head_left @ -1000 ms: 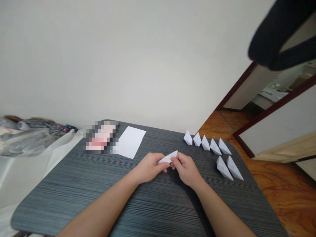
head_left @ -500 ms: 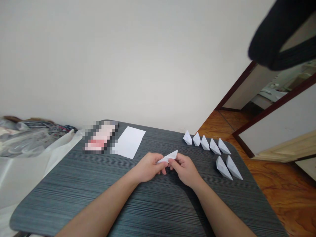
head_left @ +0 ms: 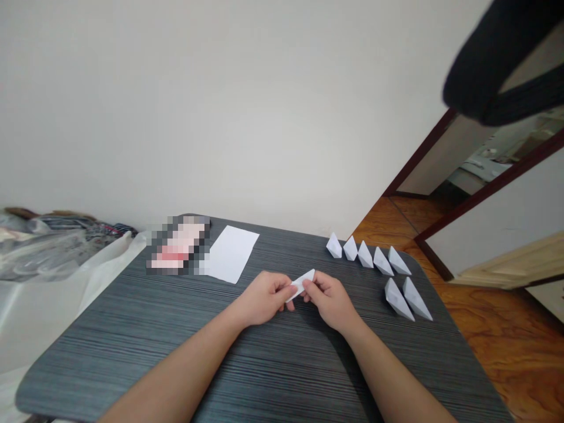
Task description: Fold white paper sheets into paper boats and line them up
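Note:
A small folded piece of white paper (head_left: 303, 281) is held above the middle of the table, between both hands. My left hand (head_left: 267, 298) pinches its lower left end with thumb and fingers. On the right side, my right hand (head_left: 328, 298) grips the paper with the thumb on top and the fingers behind. Its pointed tip sticks up between the hands, while the fingers cover parts of the folds. Several folded paper boats (head_left: 365, 255) stand in a row at the back right, and two more paper boats (head_left: 399, 299) lie in front of them.
A flat white paper sheet (head_left: 233, 252) lies left of centre on the dark wood-grain table (head_left: 273, 370). Beside it is a pixelated phone-like object (head_left: 178, 244). A wall (head_left: 220, 117) rises behind the table. Plastic-covered items (head_left: 66, 235) are at the left; a black strap (head_left: 480, 70) hangs at upper right.
The left thumb has shifted further over the paper, and the folded paper now shows at a steeper tilt. Both hands keep hold of it in nearly the same place.

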Demonstrator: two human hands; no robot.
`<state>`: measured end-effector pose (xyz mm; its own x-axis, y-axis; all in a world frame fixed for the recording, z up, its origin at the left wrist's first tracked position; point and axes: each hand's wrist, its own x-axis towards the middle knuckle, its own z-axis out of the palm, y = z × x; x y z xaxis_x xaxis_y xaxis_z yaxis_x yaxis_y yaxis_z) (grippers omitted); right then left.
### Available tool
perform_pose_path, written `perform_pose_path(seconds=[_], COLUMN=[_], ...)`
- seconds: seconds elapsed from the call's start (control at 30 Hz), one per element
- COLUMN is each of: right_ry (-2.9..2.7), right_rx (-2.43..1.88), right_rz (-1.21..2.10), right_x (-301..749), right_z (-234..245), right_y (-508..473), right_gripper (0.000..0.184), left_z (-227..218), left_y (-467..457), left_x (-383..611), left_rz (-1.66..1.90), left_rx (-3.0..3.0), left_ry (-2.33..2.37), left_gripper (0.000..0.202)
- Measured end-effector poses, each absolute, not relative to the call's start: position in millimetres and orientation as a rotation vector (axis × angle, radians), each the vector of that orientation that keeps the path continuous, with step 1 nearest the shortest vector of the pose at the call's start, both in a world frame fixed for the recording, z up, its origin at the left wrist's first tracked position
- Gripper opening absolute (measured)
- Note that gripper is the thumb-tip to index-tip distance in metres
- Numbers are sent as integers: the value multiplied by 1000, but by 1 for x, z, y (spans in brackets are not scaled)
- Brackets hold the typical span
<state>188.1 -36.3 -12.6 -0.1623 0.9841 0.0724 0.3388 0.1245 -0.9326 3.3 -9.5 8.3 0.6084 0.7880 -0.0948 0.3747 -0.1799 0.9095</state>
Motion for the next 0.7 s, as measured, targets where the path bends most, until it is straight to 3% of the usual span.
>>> perform_pose_path(seconds=[0.7], right_ry=[-1555], right_rx=[-1343], right_rz=[990], right_x=[189], right_z=[-9], right_y=[-37], right_gripper=[27], left_z=[15], left_y=[-10], left_x=[5], left_rz=[533], left_rx=[1865], left_ry=[973], left_gripper=[38])
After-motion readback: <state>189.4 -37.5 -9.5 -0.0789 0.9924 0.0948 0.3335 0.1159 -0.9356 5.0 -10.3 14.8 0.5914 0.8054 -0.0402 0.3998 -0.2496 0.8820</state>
